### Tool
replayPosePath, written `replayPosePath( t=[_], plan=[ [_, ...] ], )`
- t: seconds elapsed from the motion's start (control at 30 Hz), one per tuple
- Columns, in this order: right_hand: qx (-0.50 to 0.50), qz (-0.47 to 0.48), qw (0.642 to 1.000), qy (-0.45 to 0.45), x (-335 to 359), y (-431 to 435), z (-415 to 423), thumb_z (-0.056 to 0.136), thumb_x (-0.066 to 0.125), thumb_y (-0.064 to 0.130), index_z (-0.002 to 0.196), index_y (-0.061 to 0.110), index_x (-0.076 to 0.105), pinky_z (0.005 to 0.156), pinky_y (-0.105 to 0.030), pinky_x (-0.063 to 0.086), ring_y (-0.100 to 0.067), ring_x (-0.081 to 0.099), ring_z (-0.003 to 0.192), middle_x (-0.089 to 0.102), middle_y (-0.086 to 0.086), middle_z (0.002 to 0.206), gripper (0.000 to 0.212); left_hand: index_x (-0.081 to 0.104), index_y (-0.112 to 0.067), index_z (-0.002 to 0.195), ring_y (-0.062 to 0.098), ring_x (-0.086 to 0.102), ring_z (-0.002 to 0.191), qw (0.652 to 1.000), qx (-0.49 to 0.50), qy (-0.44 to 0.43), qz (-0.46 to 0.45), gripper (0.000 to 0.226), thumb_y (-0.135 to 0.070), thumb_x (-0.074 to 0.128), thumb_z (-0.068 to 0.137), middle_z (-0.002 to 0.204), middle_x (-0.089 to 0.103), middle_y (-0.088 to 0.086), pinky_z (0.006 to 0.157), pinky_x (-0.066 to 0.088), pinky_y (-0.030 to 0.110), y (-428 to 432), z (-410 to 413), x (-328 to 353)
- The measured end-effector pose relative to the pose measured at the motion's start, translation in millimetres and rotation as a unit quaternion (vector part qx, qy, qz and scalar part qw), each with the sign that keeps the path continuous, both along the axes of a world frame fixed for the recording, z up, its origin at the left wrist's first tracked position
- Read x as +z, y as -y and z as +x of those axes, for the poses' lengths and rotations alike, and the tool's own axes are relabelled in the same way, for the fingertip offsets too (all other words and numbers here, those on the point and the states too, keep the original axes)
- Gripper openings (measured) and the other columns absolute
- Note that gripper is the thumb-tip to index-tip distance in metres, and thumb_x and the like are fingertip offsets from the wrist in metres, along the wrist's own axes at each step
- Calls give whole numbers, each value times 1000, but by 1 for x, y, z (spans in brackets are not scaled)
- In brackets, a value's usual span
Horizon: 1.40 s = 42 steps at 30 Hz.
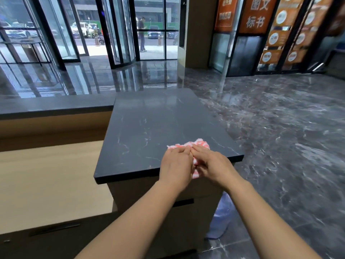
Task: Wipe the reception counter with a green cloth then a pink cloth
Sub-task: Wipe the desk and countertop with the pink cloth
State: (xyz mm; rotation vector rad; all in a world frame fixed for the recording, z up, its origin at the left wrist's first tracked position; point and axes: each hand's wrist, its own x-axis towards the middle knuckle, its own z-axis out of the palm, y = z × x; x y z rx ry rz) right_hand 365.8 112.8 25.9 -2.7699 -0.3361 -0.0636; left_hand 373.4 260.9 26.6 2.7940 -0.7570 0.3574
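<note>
gripping the pink cloth [199, 143] in left hand [175, 163] and right hand [212, 165], both sets of fingers curled around it, pressing it onto the counter [149, 124] near its right edge.

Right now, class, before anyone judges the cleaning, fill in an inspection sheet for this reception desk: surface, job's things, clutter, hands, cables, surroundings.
Surface: dark counter top, glossy, with pale veins.
Job's things: pink cloth bunched near the counter top's near right corner; green cloth not seen.
Clutter: bluish translucent container on the floor beside the counter.
Hands: left hand and right hand are side by side on the pink cloth, fingers curled onto it.
Cables: nothing seen.
Surroundings: lower wooden desk to the left, grey marble floor, glass doors, orange signs.
</note>
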Motion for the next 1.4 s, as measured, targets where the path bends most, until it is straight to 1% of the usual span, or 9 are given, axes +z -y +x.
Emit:
replayPosePath(
  t=[0.13,0.4,0.47,0.57,0.73,0.87,1.1,1.27,1.4],
  plan=[
    [-33,-2,999,-4,7,46,-3,87,58,15,145,39,40,108,-31,38,-12,36,141,29,21,153,65,62,-15,122,21,51,119,1000,-19,-3,8,45,-40,64,85,128,60,2,101,32,27,52,7,2],
    [-98,0,995,-22,12,90,-2,82,62,17,138,45,47,92,-28,45,-20,55,122,49,18,143,64,56,-15,129,24,51,119,997,-33,-1,74,46,-35,61,89,131,57,4,98,36,32,107,14,9],
    [-111,-13,993,-26,12,89,0,83,60,18,139,45,46,94,-29,46,-22,54,123,51,14,143,63,55,-15,130,24,51,119,997,-36,5,74,45,-33,60,89,130,57,4,98,35,32,106,15,8],
    [-122,-48,991,-32,14,81,0,87,59,15,141,38,46,104,-30,42,-20,45,134,40,15,150,60,54,-14,130,24,52,117,996,-46,20,79,42,-32,57,92,126,59,4,96,35,31,96,14,9],
    [-112,-68,991,-31,16,41,-3,91,57,22,143,35,43,108,-32,37,-20,41,137,33,15,154,56,52,-17,134,22,50,120,996,-66,25,57,49,-43,54,93,130,57,2,98,32,30,52,12,5],
    [-97,-80,992,-31,14,-12,-4,94,54,30,148,37,34,104,-31,41,-21,44,134,36,14,153,58,56,-21,131,19,49,122,997,-63,15,40,48,-46,56,90,133,56,-3,101,29,28,-4,11,-3],
    [-79,-73,994,-27,20,-106,-11,95,52,31,148,37,34,100,-29,42,-19,46,132,36,16,153,56,63,-21,125,20,51,123,997,-54,24,42,48,-49,61,86,132,59,-4,101,32,30,-101,3,-2],
    [-59,-68,996,-14,24,-169,-19,95,50,29,134,33,54,95,-28,41,-20,48,129,40,15,150,39,47,-28,141,16,41,133,997,-40,50,48,55,-45,57,90,147,46,-8,109,28,29,-165,-2,-4],
    [-63,-43,997,-9,20,-209,-22,96,48,32,136,35,49,92,-31,45,-25,55,120,51,11,143,40,46,-30,142,14,43,133,996,-33,59,52,59,-50,60,88,145,48,-10,109,30,29,-205,-4,-7]
  ],
)
